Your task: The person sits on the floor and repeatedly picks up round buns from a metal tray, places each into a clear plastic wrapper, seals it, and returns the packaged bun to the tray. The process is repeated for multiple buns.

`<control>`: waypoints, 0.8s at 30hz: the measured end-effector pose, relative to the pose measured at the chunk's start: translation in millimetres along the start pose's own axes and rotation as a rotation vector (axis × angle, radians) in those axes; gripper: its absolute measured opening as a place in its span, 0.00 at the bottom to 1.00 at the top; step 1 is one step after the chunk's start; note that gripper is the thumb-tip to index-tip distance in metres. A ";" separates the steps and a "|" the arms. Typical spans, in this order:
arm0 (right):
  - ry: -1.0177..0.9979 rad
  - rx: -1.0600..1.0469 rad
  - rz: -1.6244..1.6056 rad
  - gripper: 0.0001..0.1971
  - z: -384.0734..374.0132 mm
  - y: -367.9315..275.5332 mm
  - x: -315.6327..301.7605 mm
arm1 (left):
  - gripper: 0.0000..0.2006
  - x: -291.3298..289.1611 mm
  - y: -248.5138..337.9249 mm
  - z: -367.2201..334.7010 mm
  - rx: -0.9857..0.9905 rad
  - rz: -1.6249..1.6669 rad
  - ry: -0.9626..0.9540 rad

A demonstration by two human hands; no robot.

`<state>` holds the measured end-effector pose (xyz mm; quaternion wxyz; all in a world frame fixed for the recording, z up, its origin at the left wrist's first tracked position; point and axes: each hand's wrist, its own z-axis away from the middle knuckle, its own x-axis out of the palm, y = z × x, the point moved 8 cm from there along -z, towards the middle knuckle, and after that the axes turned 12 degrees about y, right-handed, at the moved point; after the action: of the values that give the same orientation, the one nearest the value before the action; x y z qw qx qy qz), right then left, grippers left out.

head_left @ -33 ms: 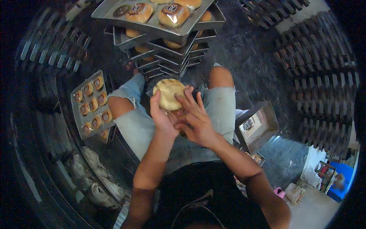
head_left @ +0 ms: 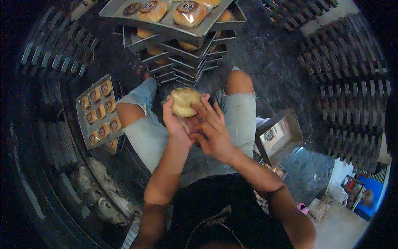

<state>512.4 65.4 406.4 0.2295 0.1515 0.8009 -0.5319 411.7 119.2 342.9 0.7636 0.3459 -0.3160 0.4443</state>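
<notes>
1. Head view, hands: the left hand is wrapped around a round, pale-golden bun, its thumb along the left edge. The right hand has its fingers partly bent and a little apart, one touching the bun's lower right; whether it also grips something below, I cannot tell.
2. Head view, bun: it is held up between the hands, above the gap between the person's knees. Something clear and shiny, apparently plastic film, shows just below it.
3. Head view, ahead: a crisscross stack of metal baking trays carries buns; on its top tray sits a wrapped bun with a dark round mark.
4. Head view, left: a flat baking tray bears nine dark-marked buns in three rows.
5. Head view, right: a deeper metal pan, beside the right knee, holds a flat packet with a round dark print.
</notes>
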 end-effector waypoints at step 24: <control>0.737 0.373 -0.299 0.05 13.3 97.4 -140.0 | 0.13 78.5 -44.1 -2.5 1.108 -1.111 -0.173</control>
<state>681.4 91.1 399.8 -0.1825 0.2527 0.7325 -0.6052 483.5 141.2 392.6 0.5628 0.8165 0.1124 0.0619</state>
